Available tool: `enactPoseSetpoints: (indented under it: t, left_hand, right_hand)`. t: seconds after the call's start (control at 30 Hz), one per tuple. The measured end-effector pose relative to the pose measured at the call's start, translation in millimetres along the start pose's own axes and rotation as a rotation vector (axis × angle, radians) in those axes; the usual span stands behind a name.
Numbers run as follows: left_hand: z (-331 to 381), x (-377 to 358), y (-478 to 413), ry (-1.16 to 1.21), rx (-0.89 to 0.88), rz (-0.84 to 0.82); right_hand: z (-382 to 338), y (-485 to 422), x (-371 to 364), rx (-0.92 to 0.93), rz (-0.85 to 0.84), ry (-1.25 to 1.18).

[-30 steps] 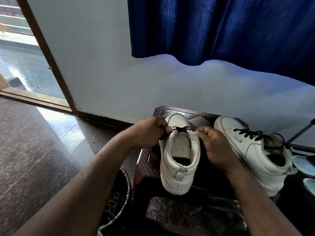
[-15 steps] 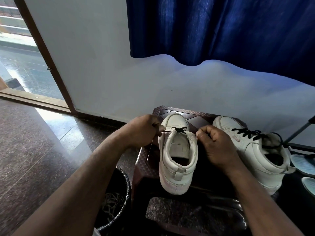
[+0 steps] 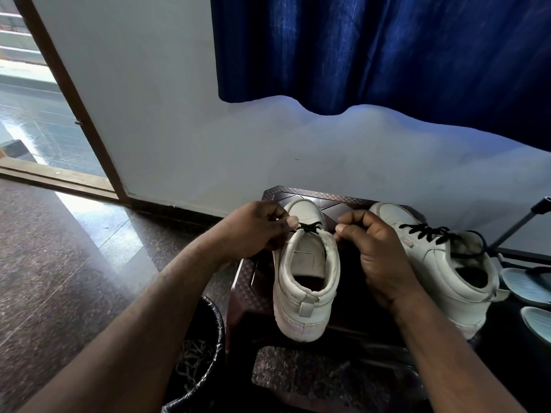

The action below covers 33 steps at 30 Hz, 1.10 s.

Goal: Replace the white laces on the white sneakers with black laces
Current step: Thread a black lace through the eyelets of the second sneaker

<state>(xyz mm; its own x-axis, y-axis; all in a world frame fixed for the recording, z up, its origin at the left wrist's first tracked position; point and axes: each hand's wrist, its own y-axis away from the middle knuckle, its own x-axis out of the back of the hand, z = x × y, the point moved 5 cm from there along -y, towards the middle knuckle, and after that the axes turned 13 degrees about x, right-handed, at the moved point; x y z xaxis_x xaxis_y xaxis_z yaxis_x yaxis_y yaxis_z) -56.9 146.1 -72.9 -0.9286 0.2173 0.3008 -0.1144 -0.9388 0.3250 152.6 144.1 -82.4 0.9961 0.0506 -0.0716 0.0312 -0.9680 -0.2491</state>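
Two white sneakers stand on a dark brown plastic stool (image 3: 301,194). The near sneaker (image 3: 304,281) faces away from me, heel toward me, with a black lace (image 3: 310,226) crossed over its tongue. My left hand (image 3: 253,231) pinches the lace's left end beside the shoe. My right hand (image 3: 375,251) pinches the right end, fingers curled, just right of the shoe's collar. The second sneaker (image 3: 429,263) sits to the right, laced with a black lace (image 3: 429,232) that trails loosely over its opening.
A black bin (image 3: 199,353) with a tangle of pale strands inside stands at the stool's left. Pale sandals (image 3: 527,287) lie at the far right beside a dark metal leg (image 3: 518,225). A blue curtain (image 3: 387,55) hangs over the white wall; an open doorway (image 3: 32,99) is at left.
Both hands have drawn apart from the near sneaker, pulling the black lace ends outward to left and right. The sneakers stay in place.
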Motion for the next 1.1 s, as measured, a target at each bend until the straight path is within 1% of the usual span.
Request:
enactPoseSetpoints:
  t: [0.07,0.2,0.33,0.43,0.57,0.63,0.73,0.8,0.87,0.93,1.0,1.1]
  left_hand:
    - [0,-2,-2,-0.004,-0.020,-0.008]
    - [-2,-2,-4,0.005,-0.028,-0.020]
    - [-4,-2,-6,0.000,-0.010,-0.010]
    - [-5,-3,-8,-0.023,0.015,0.026]
    - [-2,-3,-7,-0.055,0.054,0.065]
    - [-3,-2,-8,-0.061,0.090,0.078]
    - [-4,-1,-7,-0.044,0.120,0.082]
    - [-3,0,-6,-0.029,0.126,0.089]
    - [-5,2,-7,-0.025,0.125,0.101]
    - [-6,4,-8,-0.051,0.112,0.135]
    - [-5,6,-8,-0.117,0.074,0.215]
    - [10,7,-3,-0.124,-0.057,0.352]
  right_hand:
    - [2,1,-1,-0.040,0.001,-0.007]
    - [5,2,1,-0.045,-0.034,0.098]
    - [7,-1,-2,0.023,-0.126,0.261]
    - [9,-1,-5,0.013,-0.151,0.246]
    - [8,-2,-1,-0.001,-0.102,0.231]
    - [9,-1,1,-0.032,-0.064,0.143]
    - [6,0,0,-0.084,-0.005,-0.114]
    - [0,-2,1,-0.087,0.033,-0.262]
    - [-8,-4,1,-0.073,0.056,-0.350]
    - [-15,-7,5,-0.041,0.082,-0.407]
    - [-24,-9,10,0.015,0.098,-0.393]
    - [-39,-11,14,0.098,0.095,-0.358]
